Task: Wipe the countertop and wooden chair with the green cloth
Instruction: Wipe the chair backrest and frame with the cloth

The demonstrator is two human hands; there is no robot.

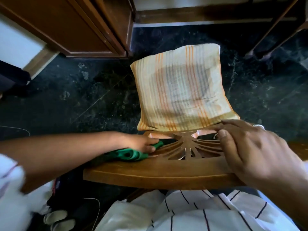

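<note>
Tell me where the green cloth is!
In the head view, the green cloth is left of centre, gripped by the left hand against the carved back of the wooden chair.

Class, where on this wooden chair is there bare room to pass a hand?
Free: the curved brown top rail between the green cloth and the right hand. Crowded: the seat, covered by the striped orange cushion; the left hand grips the cloth beside the carved slats.

Crumpled green cloth (131, 154) on the wooden chair (158, 174)
The cloth is bunched against the left end of the fan-carved backrest; the brown chair is seen upright, from behind and above.
</note>
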